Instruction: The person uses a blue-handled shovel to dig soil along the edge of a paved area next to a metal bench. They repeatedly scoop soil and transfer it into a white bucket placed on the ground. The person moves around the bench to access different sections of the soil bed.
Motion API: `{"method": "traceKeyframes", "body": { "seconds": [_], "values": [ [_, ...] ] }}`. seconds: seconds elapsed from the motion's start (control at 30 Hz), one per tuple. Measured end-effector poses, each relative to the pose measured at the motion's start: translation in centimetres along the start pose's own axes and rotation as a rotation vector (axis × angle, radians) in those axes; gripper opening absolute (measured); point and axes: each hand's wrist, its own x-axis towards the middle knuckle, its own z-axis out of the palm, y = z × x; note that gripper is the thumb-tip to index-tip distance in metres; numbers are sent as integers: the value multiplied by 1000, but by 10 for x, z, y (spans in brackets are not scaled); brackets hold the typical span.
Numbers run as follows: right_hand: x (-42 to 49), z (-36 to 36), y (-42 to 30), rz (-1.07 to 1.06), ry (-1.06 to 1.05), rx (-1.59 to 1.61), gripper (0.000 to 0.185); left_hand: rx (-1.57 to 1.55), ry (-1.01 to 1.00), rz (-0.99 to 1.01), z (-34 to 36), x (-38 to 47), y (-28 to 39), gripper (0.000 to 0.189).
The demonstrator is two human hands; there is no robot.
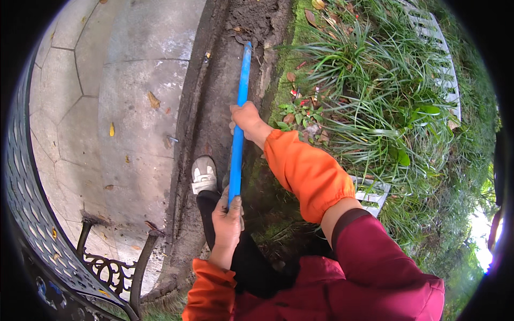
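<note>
Both of my hands grip a long blue handle (243, 86) that runs up the middle of the view along a muddy channel. My left hand (227, 220) closes around its lower end, thumb on top. Farther up, my right hand (245, 119) wraps around the shaft. The handle's far end meets dark, wet soil (257, 20) and some leaves; whatever tool head it has cannot be made out there. Orange sleeve covers (309, 172) are on both forearms.
A paved path (140, 100) with scattered leaves lies left of the channel's raised edge (186, 116). A metal bench (140, 265) stands at the lower left. Mossy edging, tufted grass (361, 80) and a low white fence (445, 52) are on the right. My shoe (204, 175) rests in the channel.
</note>
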Motion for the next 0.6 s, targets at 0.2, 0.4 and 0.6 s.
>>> {"method": "traceKeyframes", "body": {
  "seconds": [0.2,0.4,0.6],
  "values": [
    [-8,-25,-9,-48,-85,73,16,-36,18,45,34,-17,3,45],
    [12,-50,-90,-366,-125,-1649,30,-96,134,52,15,-8,-1,39],
    [124,-45,-86,-469,387,-1286,39,-241,446,107,-27,16,44,27]
  ]
}}
